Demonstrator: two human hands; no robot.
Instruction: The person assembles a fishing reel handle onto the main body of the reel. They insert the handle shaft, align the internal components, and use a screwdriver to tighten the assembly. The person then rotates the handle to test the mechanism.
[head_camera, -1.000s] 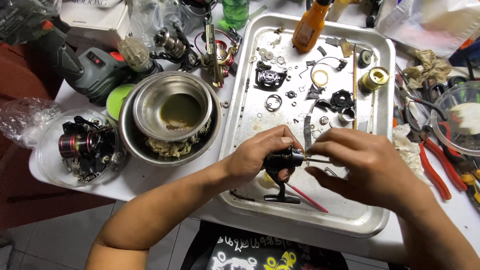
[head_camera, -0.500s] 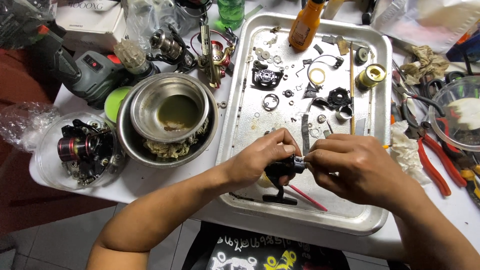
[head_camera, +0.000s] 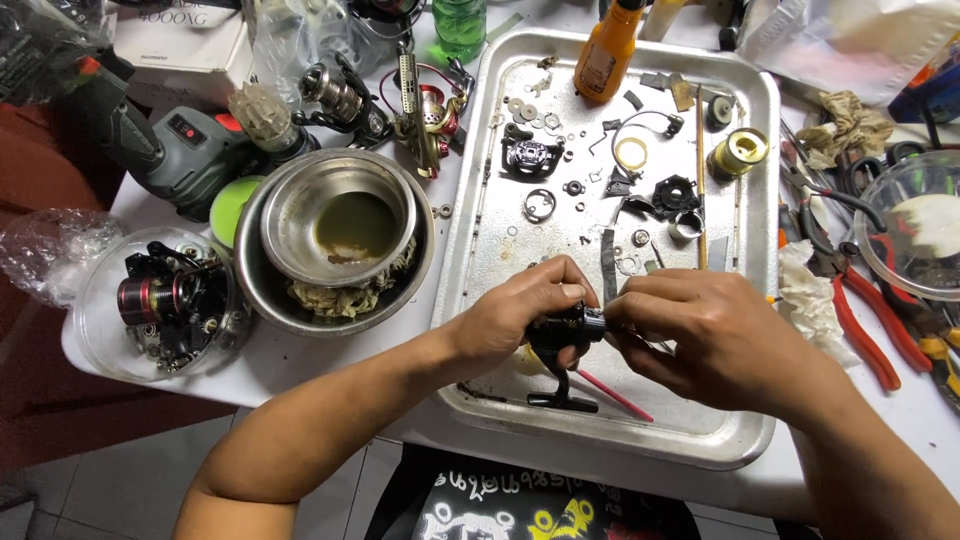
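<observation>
My left hand (head_camera: 520, 315) grips a black fishing reel body (head_camera: 562, 340) above the near part of a metal tray (head_camera: 560, 440). The reel's foot (head_camera: 562, 403) hangs down close to the tray. My right hand (head_camera: 705, 335) pinches the small end of the reel's shaft with thumb and fingers; what it pinches is hidden. A pink stick (head_camera: 612, 394) lies on the tray beneath the hands. Several small reel parts lie farther up the tray: a black frame (head_camera: 530, 155), a gold spool (head_camera: 741, 151), a black gear piece (head_camera: 673, 195) and washers.
An orange bottle (head_camera: 606, 52) stands at the tray's far edge. Left of the tray are nested steel bowls (head_camera: 335, 240), a clear dish holding a red-and-black reel (head_camera: 160, 300) and a green power tool (head_camera: 160, 150). Red pliers (head_camera: 865, 320) and a clear bowl (head_camera: 920, 235) lie to the right.
The hands and reel have stayed over the near part of the tray. My right fingers have closed in tighter on the reel's shaft end.
</observation>
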